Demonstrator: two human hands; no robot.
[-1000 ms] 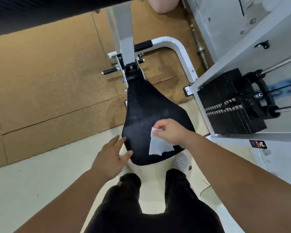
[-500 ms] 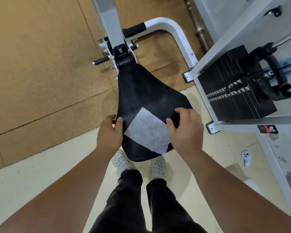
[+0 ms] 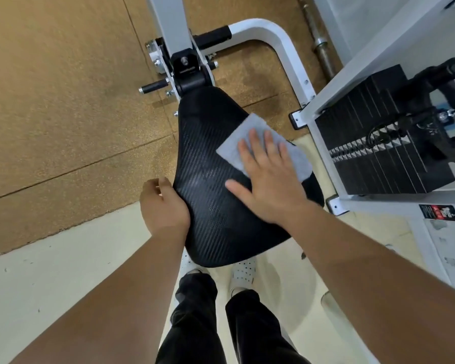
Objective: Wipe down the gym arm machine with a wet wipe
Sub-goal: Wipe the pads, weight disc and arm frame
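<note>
Fingers (image 3: 255, 143) of the right hand (image 3: 269, 185) lie straight and spread, palm down, pressing a white wet wipe (image 3: 230, 151) flat onto the black ribbed seat pad (image 3: 216, 214) of the arm machine. The wipe lies on the pad's far right part, and one corner reaches past the right edge. The thumb rests on bare pad just beside the wipe. The left hand (image 3: 163, 206) grips the pad's left edge, its fingers curled round the rim.

The narrow far end of the pad meets a black bracket (image 3: 185, 72) at the foot of a grey upright post (image 3: 168, 22). A white bent frame tube (image 3: 286, 51) curves behind it. To the right stands a black weight stack (image 3: 373, 158) inside a white frame, and a steel bar (image 3: 319, 46) lies on the floor beyond.

Under the pad's near end show white perforated shoes (image 3: 243, 274) and black trousers (image 3: 195, 324). The shoes stand on cream floor (image 3: 63, 258), which borders brown speckled mats (image 3: 50, 101).
</note>
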